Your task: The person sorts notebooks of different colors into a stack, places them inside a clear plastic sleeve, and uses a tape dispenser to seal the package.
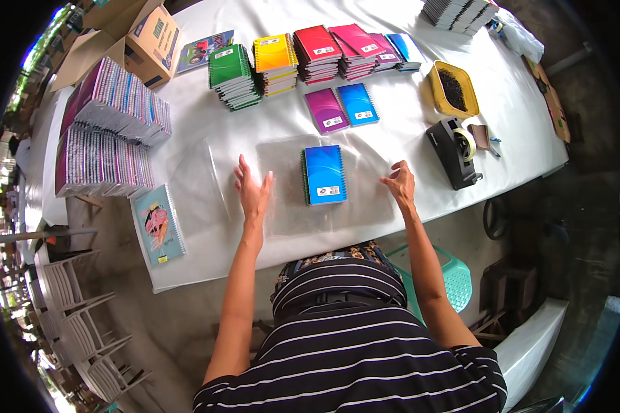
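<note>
A small stack of spiral notebooks (324, 175) with a blue cover on top lies before me, on a clear plastic sheet (282, 206) spread over the white table. To its left is my left hand (253, 191), fingers apart, holding nothing. My right hand (399, 184) hovers at the sheet's right side with its thumb and index finger close together; whether they pinch the thin plastic is too fine to make out. Just beyond the stack, a purple notebook (326, 110) and a blue notebook (357, 104) lie side by side.
Stacks of green (231, 65), yellow (274, 54), red (317, 47) and pink notebooks (355, 43) line the back. At right are a yellow tub (437, 89) and a black tape dispenser (449, 155). Wrapped notebook piles (107, 162) and a cardboard box (151, 45) stand left.
</note>
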Demonstrator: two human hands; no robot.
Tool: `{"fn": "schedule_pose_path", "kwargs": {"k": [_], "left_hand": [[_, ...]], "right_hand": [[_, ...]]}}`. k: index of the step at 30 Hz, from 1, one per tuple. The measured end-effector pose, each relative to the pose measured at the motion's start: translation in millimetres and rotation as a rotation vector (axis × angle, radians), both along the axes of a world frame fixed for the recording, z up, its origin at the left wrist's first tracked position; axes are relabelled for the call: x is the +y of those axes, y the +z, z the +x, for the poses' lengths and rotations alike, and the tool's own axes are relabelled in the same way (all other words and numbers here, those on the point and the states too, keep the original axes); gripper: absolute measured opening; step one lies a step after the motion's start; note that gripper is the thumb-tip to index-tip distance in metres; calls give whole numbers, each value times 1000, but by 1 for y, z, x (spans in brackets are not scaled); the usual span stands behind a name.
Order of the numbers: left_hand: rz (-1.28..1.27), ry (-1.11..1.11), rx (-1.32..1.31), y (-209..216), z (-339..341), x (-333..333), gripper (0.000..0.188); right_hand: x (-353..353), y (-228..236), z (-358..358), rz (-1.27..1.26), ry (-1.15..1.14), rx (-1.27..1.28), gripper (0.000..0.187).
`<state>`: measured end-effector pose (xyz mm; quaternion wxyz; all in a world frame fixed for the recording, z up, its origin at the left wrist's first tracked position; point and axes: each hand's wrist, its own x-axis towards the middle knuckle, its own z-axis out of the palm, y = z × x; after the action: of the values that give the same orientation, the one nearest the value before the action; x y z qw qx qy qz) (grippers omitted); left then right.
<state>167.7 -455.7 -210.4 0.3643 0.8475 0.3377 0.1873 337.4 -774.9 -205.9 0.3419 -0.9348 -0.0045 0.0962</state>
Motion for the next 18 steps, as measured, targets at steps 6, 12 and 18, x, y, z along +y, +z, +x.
{"fn": "schedule_pose_path", "kwargs": {"k": [6,12,18], "left_hand": [[232,-173,210,-24,-12,-16,81],[215,-36,285,-5,-15,-43,82],[-336,-282,-263,10,17,-79,81]], "right_hand": [[-3,3,14,30,39,-54,31],[-7,-1,26,-33,188,-162,19],[-3,8,18,-121,184,-178,11]]}}
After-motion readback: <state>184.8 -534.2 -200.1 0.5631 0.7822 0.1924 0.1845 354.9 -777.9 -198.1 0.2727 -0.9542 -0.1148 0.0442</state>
